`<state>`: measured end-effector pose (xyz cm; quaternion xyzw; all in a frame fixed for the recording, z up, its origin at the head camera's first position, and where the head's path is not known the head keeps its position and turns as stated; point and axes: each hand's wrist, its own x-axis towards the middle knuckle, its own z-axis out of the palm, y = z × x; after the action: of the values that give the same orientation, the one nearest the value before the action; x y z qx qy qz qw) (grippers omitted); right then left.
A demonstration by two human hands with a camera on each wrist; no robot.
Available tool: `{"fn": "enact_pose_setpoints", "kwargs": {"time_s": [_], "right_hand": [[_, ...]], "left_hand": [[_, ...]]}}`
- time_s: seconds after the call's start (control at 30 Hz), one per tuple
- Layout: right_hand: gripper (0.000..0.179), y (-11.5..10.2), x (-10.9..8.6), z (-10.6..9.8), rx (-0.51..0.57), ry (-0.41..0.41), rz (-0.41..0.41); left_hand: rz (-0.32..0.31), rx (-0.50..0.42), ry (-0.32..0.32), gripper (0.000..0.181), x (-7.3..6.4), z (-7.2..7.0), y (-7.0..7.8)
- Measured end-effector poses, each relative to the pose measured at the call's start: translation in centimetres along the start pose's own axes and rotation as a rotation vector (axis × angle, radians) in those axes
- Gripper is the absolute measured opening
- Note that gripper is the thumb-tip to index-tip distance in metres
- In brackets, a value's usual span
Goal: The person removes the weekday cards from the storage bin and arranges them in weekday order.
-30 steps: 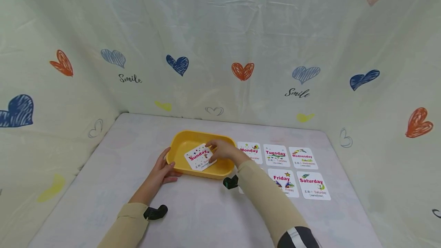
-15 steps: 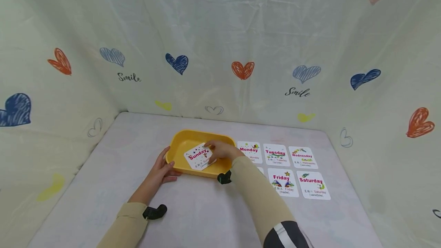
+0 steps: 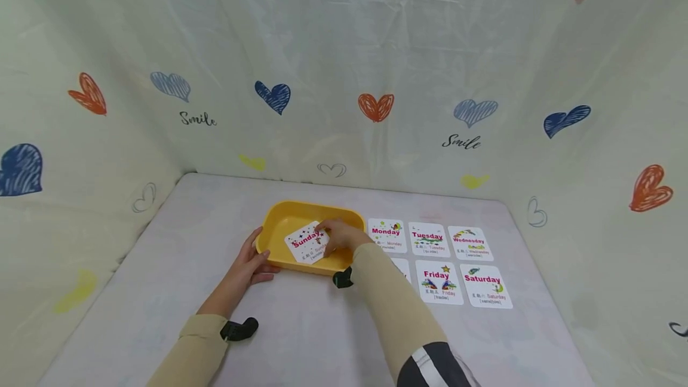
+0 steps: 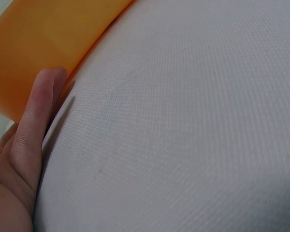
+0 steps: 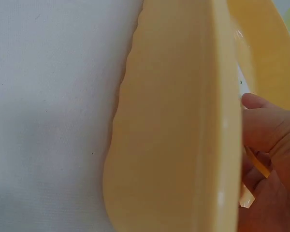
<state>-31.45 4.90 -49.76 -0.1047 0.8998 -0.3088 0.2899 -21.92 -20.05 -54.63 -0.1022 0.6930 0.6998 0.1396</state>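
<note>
The yellow plastic tray lies on the table with a white "Sunday" card inside it. At the tray's left front corner, my left hand holds the rim; the left wrist view has fingers against the tray's outer wall. My right hand reaches into the tray and pinches the right side of the Sunday card, thumb near and fingers at the far edge. In the right wrist view the tray's near wall hides most of that card, and part of the hand shows behind it.
Right of the tray, several day cards lie in two rows: Monday, Tuesday, Wednesday, Friday and Saturday. Another card is partly hidden by the right sleeve. A heart-patterned curtain surrounds the table.
My right forearm has swung left and its elbow has come nearer, while the fingers stay at the Sunday card. The left hand keeps its hold on the tray. The view has shifted slightly.
</note>
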Motion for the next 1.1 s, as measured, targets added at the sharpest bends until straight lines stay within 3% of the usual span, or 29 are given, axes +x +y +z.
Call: {"fn": "enact_pose_setpoints", "kwargs": {"time_s": [0.63, 0.9, 1.1], "right_hand": [[0.056, -0.01, -0.06, 0.24, -0.058, 0.007, -0.024], [0.078, -0.04, -0.24, 0.33, 0.032, 0.012, 0.071], [0.079, 0.11, -0.12, 0.31, 0.049, 0.014, 0.091]], "left_hand": [[0.003, -0.004, 0.004, 0.068, 0.06, -0.06, 0.03], [0.005, 0.000, 0.010, 0.067, -0.04, 0.07, -0.03], [0.006, 0.003, 0.012, 0.068, 0.02, 0.11, 0.02]]}}
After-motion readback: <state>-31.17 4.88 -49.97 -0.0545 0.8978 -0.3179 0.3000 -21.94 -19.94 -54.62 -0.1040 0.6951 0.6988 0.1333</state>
